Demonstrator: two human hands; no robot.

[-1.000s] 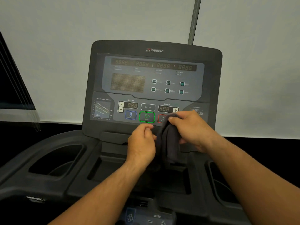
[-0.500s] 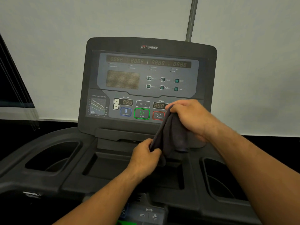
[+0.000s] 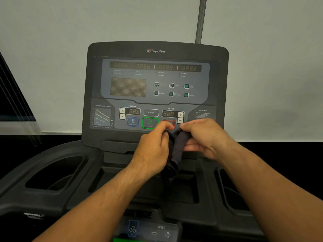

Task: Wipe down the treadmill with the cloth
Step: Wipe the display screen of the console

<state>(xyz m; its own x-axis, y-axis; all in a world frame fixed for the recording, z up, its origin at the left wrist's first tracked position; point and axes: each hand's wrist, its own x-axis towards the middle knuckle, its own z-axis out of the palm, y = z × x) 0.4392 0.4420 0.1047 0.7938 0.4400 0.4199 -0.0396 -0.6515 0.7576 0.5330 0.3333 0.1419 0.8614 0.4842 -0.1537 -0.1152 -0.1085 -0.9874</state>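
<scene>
Hands [image 3: 176, 145] pinch dark cloth [image 3: 174, 152] before treadmill console [image 3: 157, 81].

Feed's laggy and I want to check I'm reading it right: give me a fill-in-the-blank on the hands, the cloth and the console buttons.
1. The left hand and the right hand each grip the dark ____.
2. The START button is outlined in ____.
3. The key between the INCLINE readout and the SPEED readout is labelled ____.

Missing words: cloth; green; ENTER.
</scene>
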